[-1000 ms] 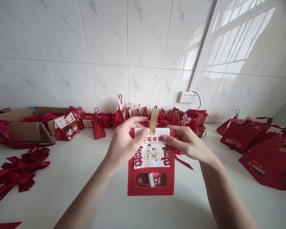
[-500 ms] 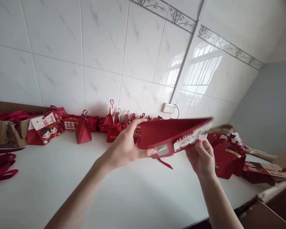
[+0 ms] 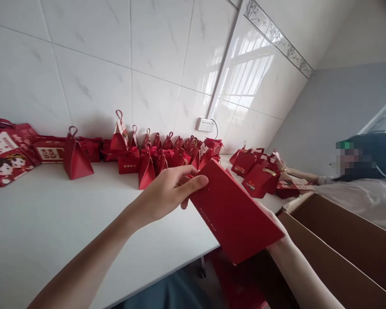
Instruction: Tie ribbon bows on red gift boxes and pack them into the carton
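Observation:
A red folded gift box (image 3: 234, 214) hangs tilted between my two hands, over the table's front edge, with faint small print along its lower left side. My left hand (image 3: 176, 189) pinches its upper left corner, thumb on top. Behind the box's right side is my right hand (image 3: 278, 229), supporting it there; most of its fingers are hidden by the box.
Several red gift boxes stand along the wall on the white table (image 3: 125, 231). An open cardboard carton (image 3: 334, 240) is at the right. Beyond it, a person (image 3: 357, 193) reaches toward more red boxes (image 3: 260, 178).
The view has swung to the right. The red box has turned so that a plain red face shows, and it is lower, near the table edge. Both hands still hold it.

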A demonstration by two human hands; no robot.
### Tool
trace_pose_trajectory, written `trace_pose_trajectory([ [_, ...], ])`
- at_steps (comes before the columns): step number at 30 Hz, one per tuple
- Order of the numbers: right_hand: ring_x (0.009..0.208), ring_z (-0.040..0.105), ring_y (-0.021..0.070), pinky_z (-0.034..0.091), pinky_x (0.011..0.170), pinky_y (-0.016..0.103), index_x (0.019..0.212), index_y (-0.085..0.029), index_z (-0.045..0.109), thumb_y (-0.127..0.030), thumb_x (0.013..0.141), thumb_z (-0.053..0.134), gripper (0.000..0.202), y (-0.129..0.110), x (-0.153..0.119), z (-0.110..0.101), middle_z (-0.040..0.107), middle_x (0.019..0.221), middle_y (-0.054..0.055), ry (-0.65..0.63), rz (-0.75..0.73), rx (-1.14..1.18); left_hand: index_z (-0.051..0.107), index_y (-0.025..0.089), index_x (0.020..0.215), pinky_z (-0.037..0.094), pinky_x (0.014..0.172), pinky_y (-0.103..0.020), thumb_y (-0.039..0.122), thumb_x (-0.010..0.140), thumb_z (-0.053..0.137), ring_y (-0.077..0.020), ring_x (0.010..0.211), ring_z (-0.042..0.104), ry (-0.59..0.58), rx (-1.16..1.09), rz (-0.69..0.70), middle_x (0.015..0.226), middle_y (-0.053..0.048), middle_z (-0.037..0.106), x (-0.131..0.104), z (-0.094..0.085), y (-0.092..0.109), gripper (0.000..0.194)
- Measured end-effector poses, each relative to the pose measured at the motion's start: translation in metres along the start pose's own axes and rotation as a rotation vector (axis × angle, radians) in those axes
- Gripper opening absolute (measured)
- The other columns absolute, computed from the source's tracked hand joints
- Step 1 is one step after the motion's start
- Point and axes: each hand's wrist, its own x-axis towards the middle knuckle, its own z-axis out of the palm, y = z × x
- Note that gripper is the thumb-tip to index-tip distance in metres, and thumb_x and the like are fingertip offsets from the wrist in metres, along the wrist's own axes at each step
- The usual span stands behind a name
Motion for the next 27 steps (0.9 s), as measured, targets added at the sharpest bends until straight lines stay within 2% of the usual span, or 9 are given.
trace_pose_trajectory([
  [3, 0.068, 0.072, 0.0192, 0.061, 0.063, 0.026, 0.083, -0.023, 0.073, -0.041, 0.072, 0.071, 0.021, 0.006, -0.013, -0.012, 0.076, 0.080, 0.004, -0.005, 0.185, 0.175, 0.060, 0.020, 0.090, 0.033, 0.043, -0.019, 0.053, 0.086, 0.047, -0.0116, 0.048, 0.051, -0.004, 0.017, -0.003, 0.052, 0.003, 0.055, -0.001, 0.013, 0.004, 0.036],
  [7, 0.069, 0.072, 0.0187, 0.061, 0.061, 0.022, 0.087, -0.018, 0.073, -0.035, 0.074, 0.069, 0.022, -0.003, -0.029, -0.043, 0.075, 0.082, 0.007, 0.080, 0.224, 0.178, 0.061, 0.022, 0.100, 0.034, 0.043, -0.019, 0.050, 0.088, 0.045, -0.0129, 0.049, 0.053, -0.104, 0.065, 0.014, 0.051, 0.003, 0.056, -0.001, 0.029, 0.003, 0.035],
  [9, 0.058, 0.070, 0.0149, 0.057, 0.051, 0.015, 0.085, -0.016, 0.073, -0.026, 0.071, 0.071, 0.017, -0.024, -0.041, -0.066, 0.074, 0.076, 0.006, 0.258, 0.178, 0.188, 0.059, 0.022, 0.108, 0.038, 0.046, -0.020, 0.049, 0.087, 0.046, -0.0144, 0.052, 0.057, -0.125, 0.109, -0.002, 0.055, 0.003, 0.059, 0.003, 0.039, -0.002, 0.036],
  [11, 0.050, 0.066, 0.0095, 0.050, 0.044, 0.007, 0.082, -0.015, 0.074, -0.017, 0.075, 0.066, 0.010, -0.052, -0.055, -0.091, 0.073, 0.070, 0.005, 0.501, 0.081, 0.196, 0.059, 0.023, 0.109, 0.042, 0.050, -0.022, 0.049, 0.085, 0.048, -0.0162, 0.058, 0.061, -0.140, 0.176, -0.022, 0.063, 0.001, 0.064, 0.010, 0.053, -0.008, 0.037],
  [13, 0.047, 0.064, 0.0078, 0.048, 0.044, 0.008, 0.072, -0.014, 0.073, -0.008, 0.082, 0.055, 0.021, -0.082, -0.068, -0.116, 0.070, 0.063, 0.005, 0.763, 0.000, 0.176, 0.062, 0.023, 0.104, 0.047, 0.057, -0.025, 0.048, 0.084, 0.049, -0.0185, 0.068, 0.065, -0.190, 0.247, -0.018, 0.076, -0.002, 0.068, 0.020, 0.071, -0.011, 0.034],
  [16, 0.052, 0.066, 0.0079, 0.049, 0.047, 0.012, 0.065, -0.012, 0.071, -0.006, 0.086, 0.049, 0.031, -0.115, -0.082, -0.153, 0.069, 0.062, 0.008, 0.968, -0.135, 0.087, 0.063, 0.023, 0.099, 0.050, 0.073, -0.030, 0.041, 0.086, 0.048, -0.0210, 0.087, 0.065, -0.306, 0.293, 0.096, 0.096, -0.004, 0.068, 0.038, 0.113, -0.009, 0.027],
  [19, 0.058, 0.067, 0.0097, 0.047, 0.047, 0.018, 0.065, -0.009, 0.070, -0.005, 0.085, 0.052, 0.027, -0.126, -0.089, -0.187, 0.070, 0.068, 0.010, 1.022, -0.178, 0.010, 0.061, 0.020, 0.104, 0.048, 0.089, -0.034, 0.029, 0.087, 0.047, -0.0219, 0.101, 0.061, -0.383, 0.309, 0.319, 0.110, -0.007, 0.063, 0.058, 0.171, -0.001, 0.025],
  [23, 0.065, 0.068, 0.0124, 0.047, 0.052, 0.021, 0.072, -0.004, 0.068, -0.010, 0.083, 0.056, 0.017, -0.119, -0.087, -0.229, 0.071, 0.075, 0.012, 0.989, -0.067, -0.156, 0.051, 0.014, 0.124, 0.036, 0.104, -0.043, 0.024, 0.086, 0.050, -0.0285, 0.130, 0.040, -0.290, 0.442, 0.653, 0.134, -0.015, 0.050, 0.085, 0.252, 0.003, 0.039],
  [27, 0.060, 0.067, 0.0124, 0.052, 0.055, 0.019, 0.077, -0.005, 0.066, -0.012, 0.083, 0.057, 0.013, -0.102, -0.073, -0.274, 0.071, 0.069, 0.008, 0.970, 0.086, -0.313, 0.037, 0.015, 0.137, 0.024, 0.109, -0.046, 0.032, 0.085, 0.056, -0.0283, 0.138, 0.027, -0.194, 0.553, 0.828, 0.144, -0.012, 0.041, 0.112, 0.309, -0.011, 0.058],
])
